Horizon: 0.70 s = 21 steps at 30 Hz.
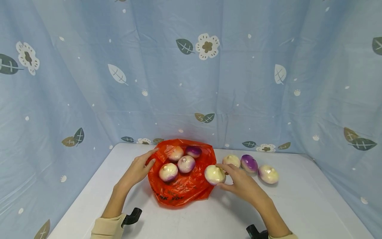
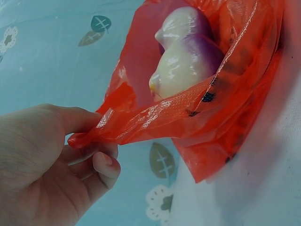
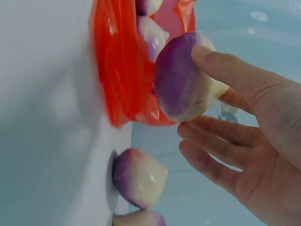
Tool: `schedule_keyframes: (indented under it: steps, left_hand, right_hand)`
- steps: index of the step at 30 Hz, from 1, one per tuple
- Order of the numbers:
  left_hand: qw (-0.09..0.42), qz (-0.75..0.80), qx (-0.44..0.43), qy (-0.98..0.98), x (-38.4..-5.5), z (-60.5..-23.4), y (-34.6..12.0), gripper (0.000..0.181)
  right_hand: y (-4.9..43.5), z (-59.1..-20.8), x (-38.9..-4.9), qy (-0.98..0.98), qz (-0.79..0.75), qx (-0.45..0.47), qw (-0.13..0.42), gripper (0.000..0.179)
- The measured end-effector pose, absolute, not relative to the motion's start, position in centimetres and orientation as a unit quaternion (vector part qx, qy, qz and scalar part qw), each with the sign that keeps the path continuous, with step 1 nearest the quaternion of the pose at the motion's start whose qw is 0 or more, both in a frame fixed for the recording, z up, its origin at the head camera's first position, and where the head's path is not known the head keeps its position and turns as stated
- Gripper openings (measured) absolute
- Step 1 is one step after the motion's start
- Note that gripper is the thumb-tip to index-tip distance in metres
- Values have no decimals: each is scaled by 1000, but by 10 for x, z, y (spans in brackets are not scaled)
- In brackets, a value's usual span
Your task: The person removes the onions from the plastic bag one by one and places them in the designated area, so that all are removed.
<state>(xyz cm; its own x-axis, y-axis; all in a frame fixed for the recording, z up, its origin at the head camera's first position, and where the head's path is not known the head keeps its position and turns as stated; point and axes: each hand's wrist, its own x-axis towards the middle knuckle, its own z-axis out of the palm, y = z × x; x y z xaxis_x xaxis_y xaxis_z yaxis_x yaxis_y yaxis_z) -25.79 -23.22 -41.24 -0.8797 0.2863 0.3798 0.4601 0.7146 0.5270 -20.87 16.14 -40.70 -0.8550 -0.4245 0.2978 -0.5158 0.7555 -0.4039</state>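
Note:
A red plastic bag (image 1: 185, 196) lies spread open on the white table, with several purple-and-white turnips (image 1: 186, 164) inside. My left hand (image 1: 138, 170) is at the bag's left edge; in the left wrist view its fingers (image 2: 82, 120) pinch the red rim (image 2: 106, 122). Between thumb and fingers, my right hand (image 1: 243, 184) grips another turnip (image 1: 215, 175), held at the bag's right rim. The right wrist view shows this turnip's purple underside (image 3: 178, 77), with the thumb on one side and fingertips on the other.
Right of the bag, on the white table (image 1: 313, 199), lie a pale turnip (image 1: 231, 161), a deep purple one (image 1: 249, 163) and a cream-coloured one (image 1: 268, 174). A blue patterned curtain (image 1: 238, 83) hangs behind the table and along its sides.

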Motion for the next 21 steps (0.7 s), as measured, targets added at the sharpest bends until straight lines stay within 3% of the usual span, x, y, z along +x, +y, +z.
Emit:
schedule_keyframes:
  steps: [21]
  left_hand:
    - [124,-323,-202,-916,-259,-414,-232,47]
  right_hand:
    - [221,-412,-211,-942,230,214,115,66]
